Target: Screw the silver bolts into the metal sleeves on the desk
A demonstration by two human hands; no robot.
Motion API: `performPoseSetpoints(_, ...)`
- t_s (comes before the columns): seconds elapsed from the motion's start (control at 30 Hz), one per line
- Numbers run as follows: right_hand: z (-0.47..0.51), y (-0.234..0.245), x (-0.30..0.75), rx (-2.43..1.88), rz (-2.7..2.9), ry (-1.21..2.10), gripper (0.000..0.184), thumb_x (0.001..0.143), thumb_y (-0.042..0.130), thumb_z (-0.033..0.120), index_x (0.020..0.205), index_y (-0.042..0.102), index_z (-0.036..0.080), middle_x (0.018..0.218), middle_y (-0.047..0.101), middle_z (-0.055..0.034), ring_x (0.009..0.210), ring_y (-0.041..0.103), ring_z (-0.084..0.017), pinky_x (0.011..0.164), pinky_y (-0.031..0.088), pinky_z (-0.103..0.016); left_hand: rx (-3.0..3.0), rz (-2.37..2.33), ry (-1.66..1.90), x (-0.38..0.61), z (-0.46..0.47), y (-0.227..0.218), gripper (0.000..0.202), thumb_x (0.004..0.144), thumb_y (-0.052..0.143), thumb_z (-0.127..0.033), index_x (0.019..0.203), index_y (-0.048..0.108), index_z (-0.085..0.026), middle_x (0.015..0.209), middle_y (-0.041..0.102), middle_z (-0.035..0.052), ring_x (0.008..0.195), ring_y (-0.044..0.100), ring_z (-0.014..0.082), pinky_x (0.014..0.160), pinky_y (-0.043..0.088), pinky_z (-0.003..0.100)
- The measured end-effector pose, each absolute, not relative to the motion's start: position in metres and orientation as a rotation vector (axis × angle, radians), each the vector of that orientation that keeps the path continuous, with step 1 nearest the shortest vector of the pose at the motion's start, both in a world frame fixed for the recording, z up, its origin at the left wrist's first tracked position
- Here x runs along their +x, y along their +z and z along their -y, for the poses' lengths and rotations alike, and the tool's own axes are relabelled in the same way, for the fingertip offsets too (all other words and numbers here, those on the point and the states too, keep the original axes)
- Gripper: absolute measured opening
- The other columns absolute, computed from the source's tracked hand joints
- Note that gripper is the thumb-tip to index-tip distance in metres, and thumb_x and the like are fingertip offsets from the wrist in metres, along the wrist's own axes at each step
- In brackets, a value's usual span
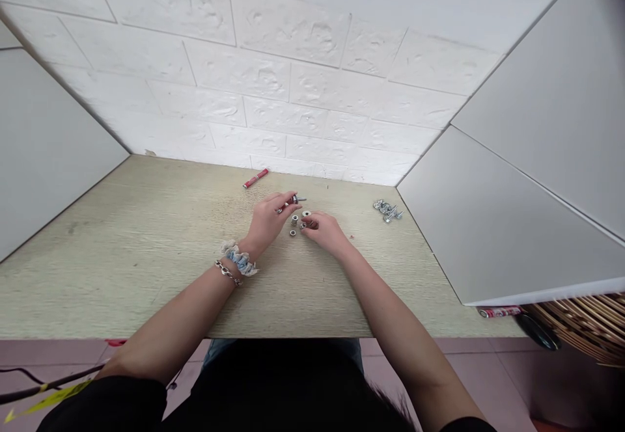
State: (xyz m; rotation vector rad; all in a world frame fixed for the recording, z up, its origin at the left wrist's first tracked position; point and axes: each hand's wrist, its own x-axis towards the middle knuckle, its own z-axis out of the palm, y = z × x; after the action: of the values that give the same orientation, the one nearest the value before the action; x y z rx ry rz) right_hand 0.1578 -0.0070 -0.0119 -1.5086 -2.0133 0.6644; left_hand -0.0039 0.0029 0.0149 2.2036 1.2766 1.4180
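Tabletop (161, 243): wide margins around left hand (271, 218), right hand (326, 231)

The only view, head-worn, looks forward and down from near the pale wood-grained tabletop (161, 224) (mid-frame), facing the white brick-patterned wall (263, 61) across the frame's top.

The table (166, 256) bears a red tube (256, 179) and hardware (295, 222).

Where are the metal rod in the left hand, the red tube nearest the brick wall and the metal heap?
Metal rod (301, 200): head view, on its protruding shaft.
Red tube (256, 179): head view, midway along it.
Metal heap (387, 209): head view, on parts near its middle.
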Motion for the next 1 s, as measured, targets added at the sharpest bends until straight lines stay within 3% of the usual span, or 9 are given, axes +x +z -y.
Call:
performPoseSetpoints(0.27, 0.0069, -0.0107, 0.1593, -1.499, 2.047, 0.621, 0.011, 0.071, 0.057, 0.02, 0.077, 0.065, 0.017, 0.073, 0.057, -0.0014, 0.07, 0.05, -0.012, 0.067, 0.036, -0.024, 2.198, -1.28, 1.408, -0.0039, -0.0029, 0.0145, 0.025, 0.078, 0.057, -0.032, 0.099, 0.063, -0.02, 0.079, 0.066, 0.0014, 0.072, 0.058, 0.0129, 0.069, 0.046, 0.024)
performPoseSetpoints(1.0, 0.0072, -0.0125, 0.1578, -1.505, 2.012, 0.616, 0.007, 0.069, 0.06, 0.021, 0.075, 0.06, 0.016, 0.075, 0.056, -0.0012, 0.072, 0.049, -0.012, 0.068, 0.037, -0.025, 2.239, -1.288, 1.395, -0.0031, -0.0028, 0.0129, 0.024, 0.078, 0.058, -0.031, 0.099, 0.064, -0.021, 0.078, 0.065, 0.0015, 0.072, 0.058, 0.0131, 0.068, 0.045, 0.023)
